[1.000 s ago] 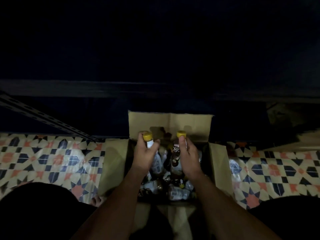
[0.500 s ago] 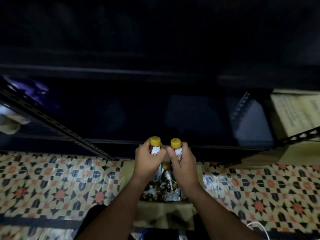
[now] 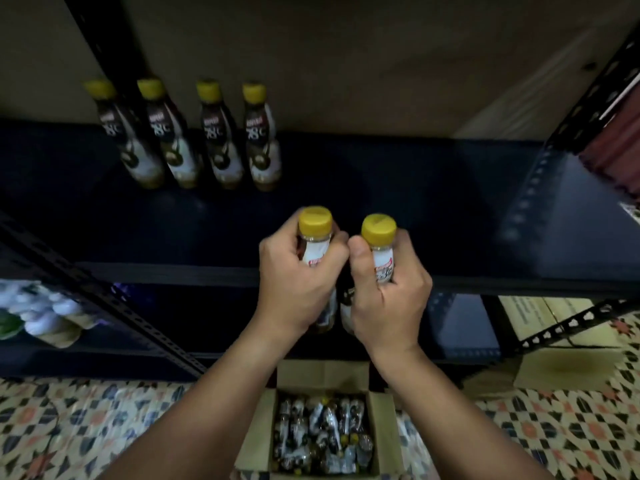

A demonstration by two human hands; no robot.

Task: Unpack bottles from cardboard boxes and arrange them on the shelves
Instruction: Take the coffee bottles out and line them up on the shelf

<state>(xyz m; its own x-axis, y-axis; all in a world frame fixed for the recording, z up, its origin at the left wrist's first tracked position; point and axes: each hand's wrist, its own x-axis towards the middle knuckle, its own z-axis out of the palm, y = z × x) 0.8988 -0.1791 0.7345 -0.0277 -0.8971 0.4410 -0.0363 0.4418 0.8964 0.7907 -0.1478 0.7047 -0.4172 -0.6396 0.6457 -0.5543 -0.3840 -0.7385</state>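
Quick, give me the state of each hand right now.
Left hand: grips a yellow-capped bottle.
Right hand: grips another yellow-capped bottle.

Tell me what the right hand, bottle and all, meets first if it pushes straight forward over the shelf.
Probably nothing soon: the right hand faces bare shelf ahead. The four standing bottles sit off to the left, outside that line. Eventually the back wall, though depth is unclear.
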